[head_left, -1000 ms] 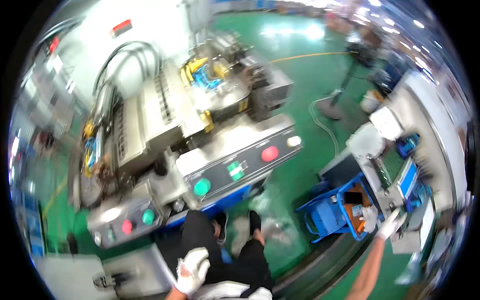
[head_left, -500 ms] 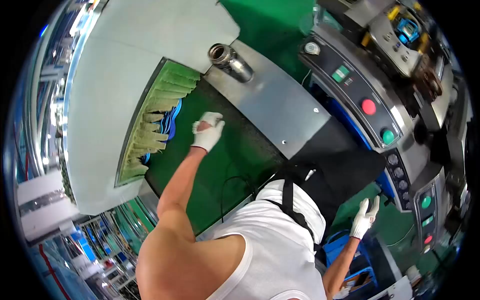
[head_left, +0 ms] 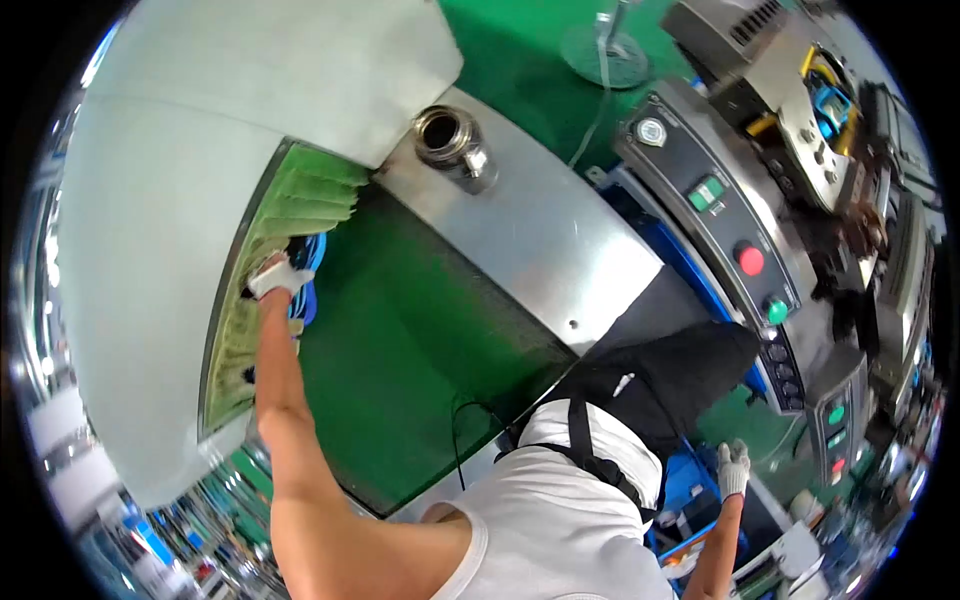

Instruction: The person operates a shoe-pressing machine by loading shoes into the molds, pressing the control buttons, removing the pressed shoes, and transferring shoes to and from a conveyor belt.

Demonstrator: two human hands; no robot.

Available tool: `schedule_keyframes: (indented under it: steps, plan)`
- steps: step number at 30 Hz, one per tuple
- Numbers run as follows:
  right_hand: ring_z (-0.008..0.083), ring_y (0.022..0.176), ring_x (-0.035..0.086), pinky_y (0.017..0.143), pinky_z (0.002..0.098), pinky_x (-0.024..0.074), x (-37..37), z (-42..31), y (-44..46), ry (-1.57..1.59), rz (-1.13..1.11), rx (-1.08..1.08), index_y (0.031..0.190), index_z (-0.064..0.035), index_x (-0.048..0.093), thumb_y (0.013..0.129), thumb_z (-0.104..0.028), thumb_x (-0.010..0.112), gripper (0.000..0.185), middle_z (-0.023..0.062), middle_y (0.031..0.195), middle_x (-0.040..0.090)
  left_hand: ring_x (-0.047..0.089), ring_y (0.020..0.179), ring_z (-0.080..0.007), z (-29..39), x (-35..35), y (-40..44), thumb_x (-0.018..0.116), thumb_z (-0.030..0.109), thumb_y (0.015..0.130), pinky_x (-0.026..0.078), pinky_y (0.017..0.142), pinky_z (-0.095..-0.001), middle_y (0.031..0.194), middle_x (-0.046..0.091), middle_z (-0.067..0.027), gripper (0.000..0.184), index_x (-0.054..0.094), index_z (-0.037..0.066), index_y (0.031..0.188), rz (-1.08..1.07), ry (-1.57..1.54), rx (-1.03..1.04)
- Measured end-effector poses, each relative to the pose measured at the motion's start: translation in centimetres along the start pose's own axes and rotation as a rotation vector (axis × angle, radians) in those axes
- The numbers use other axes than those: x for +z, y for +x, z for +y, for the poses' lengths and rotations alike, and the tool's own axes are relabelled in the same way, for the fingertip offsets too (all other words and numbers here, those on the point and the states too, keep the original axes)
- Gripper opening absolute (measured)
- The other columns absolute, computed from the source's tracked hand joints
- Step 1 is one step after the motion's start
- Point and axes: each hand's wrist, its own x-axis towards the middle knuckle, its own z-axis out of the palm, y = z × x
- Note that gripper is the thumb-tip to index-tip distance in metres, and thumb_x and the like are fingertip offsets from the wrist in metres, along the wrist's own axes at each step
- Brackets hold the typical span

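- Reaching in at the left of the scene, the gloved left hand (head_left: 280, 277) meets the green flaps (head_left: 305, 190) of an opening in the pale casing (head_left: 150, 230).
- That opening contains blue pieces (head_left: 309, 303), partly covered by the flaps.
- A metal flask (head_left: 472, 168) stands upright on the far part of the steel counter (head_left: 590, 250); its mouth is uncovered and its inside too dark to read.
- Near the right hand (head_left: 733, 468) is a blue bin (head_left: 688, 478); something orange shows at its near end, the rest is unclear.
- The blue pieces lie just right of the left grip, beside the glove; whether they touch cannot be told.
- The left grip's fingertips are hidden among the flaps, so I cannot tell whether it is clenched or grasping anything.
- The right grip is released, fingers loosely extended, left of the control panel's near end.
- Half a second ago the left hand was over the green floor (head_left: 400, 350), right of the opening; now it is at the flaps.
- The flask has stayed on the counter.
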Motion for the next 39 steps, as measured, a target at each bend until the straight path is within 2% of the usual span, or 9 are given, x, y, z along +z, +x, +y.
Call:
schedule_keyframes:
  steps: [16, 19, 22, 23, 25, 27, 29, 30, 39]
  plan:
    - [0.0245, 0.118, 0.068, 0.103, 0.0378, 0.0541, -8.8, -25.6, -6.3, 0.558, 0.251, -0.532, 0.146, 0.0028, 0.054, 0.099, -0.019, 0.070, 0.054, 0.0197, 0.136, 0.066, 0.071, 0.101, -0.0360, 20.1, -11.8, -24.3, 0.091, 0.039, 0.068, 0.055, 0.091, -0.0481, 0.107, 0.074, -0.0183, 0.064, 0.070, 0.002, 0.116, -0.199, -0.638, 0.825]
    - [0.0321, 0.127, 0.063, 0.107, 0.0416, 0.0521, -9.4, -31.6, -5.2, 1.186, -0.277, -0.515, 0.141, 0.0057, 0.058, 0.104, -0.032, 0.064, 0.053, 0.0239, 0.140, 0.062, 0.072, 0.101, -0.0216, 24.1, -17.5, -27.9, 0.092, 0.018, 0.064, 0.057, 0.091, -0.0374, 0.110, 0.076, -0.0120, 0.069, 0.068, -0.002, 0.125, -0.446, -1.098, 0.958]
    - [0.0261, 0.120, 0.067, 0.107, 0.0379, 0.0516, -7.7, -35.9, -2.1, 1.855, -1.127, -0.620, 0.140, 0.0105, 0.057, 0.105, -0.030, 0.064, 0.054, 0.0189, 0.132, 0.067, 0.064, 0.121, -0.0256, 27.7, -16.2, -25.4, 0.095, 0.022, 0.064, 0.050, 0.106, -0.0413, 0.133, 0.068, -0.0158, 0.075, 0.065, 0.002, 0.130, -0.038, -1.033, 1.520]
    - [0.0252, 0.121, 0.067, 0.107, 0.0371, 0.0518, -8.4, -36.5, -2.3, 1.728, -1.035, -0.815, 0.143, 0.0081, 0.056, 0.105, -0.033, 0.064, 0.057, 0.0172, 0.132, 0.068, 0.062, 0.125, -0.0258, 29.0, -16.2, -23.8, 0.094, 0.022, 0.066, 0.049, 0.109, -0.0417, 0.137, 0.066, -0.0162, 0.073, 0.065, 0.002, 0.130, 0.074, -0.994, 1.671]
    - [0.0214, 0.123, 0.065, 0.105, 0.0348, 0.0521, 1.8, -35.6, 2.0, 1.979, -1.224, -0.436, 0.147, 0.0011, 0.054, 0.104, -0.038, 0.064, 0.060, 0.0121, 0.135, 0.069, 0.060, 0.129, -0.0296, 32.1, -22.6, -23.4, 0.090, 0.025, 0.070, 0.047, 0.112, -0.0414, 0.141, 0.063, -0.0163, 0.074, 0.063, 0.004, 0.135, -0.289, -1.208, 1.545]
    - [0.0177, 0.108, 0.070, 0.090, 0.0330, 0.0576, -6.5, -34.8, -1.7, 2.118, -1.211, -0.483, 0.144, -0.0044, 0.058, 0.098, -0.025, 0.070, 0.052, 0.0086, 0.124, 0.073, 0.057, 0.132, -0.0334, 37.1, -31.0, -24.9, 0.085, 0.029, 0.074, 0.044, 0.114, -0.0411, 0.145, 0.059, -0.0164, 0.074, 0.060, 0.005, 0.139, -0.698, -1.354, 1.396]
    - [0.0162, 0.098, 0.072, 0.080, 0.0312, 0.0590, -10.3, -31.8, -2.6, 2.104, -0.927, -0.513, 0.138, -0.0066, 0.062, 0.093, -0.016, 0.073, 0.048, 0.0069, 0.110, 0.075, 0.056, 0.134, -0.0361, 44.3, -40.7, -28.8, 0.080, 0.028, 0.080, 0.043, 0.115, -0.0408, 0.146, 0.057, -0.0172, 0.069, 0.058, 0.005, 0.141, -0.195, -1.027, 1.796]
    - [0.0153, 0.094, 0.072, 0.075, 0.0302, 0.0591, -12.0, -30.9, -3.7, 1.998, -0.690, -0.665, 0.135, -0.0077, 0.064, 0.090, -0.011, 0.073, 0.046, 0.0056, 0.103, 0.076, 0.055, 0.134, -0.0371, 47.1, -45.1, -30.9, 0.077, 0.025, 0.085, 0.044, 0.115, -0.0408, 0.146, 0.057, -0.0180, 0.064, 0.057, 0.004, 0.142, 0.589, -0.596, 2.073]
    - [0.0223, 0.117, 0.065, 0.097, 0.0402, 0.0540, -6.1, -18.0, -8.5, 2.389, -0.089, -0.220, 0.150, -0.0078, 0.046, 0.085, -0.009, 0.076, 0.071, 0.0088, 0.128, 0.065, 0.058, 0.129, -0.0429, 70.7, -49.9, -23.0, 0.077, 0.042, 0.086, 0.047, 0.107, -0.0524, 0.144, 0.054, -0.0231, 0.090, 0.036, 0.011, 0.159, 0.780, -0.503, 1.222]
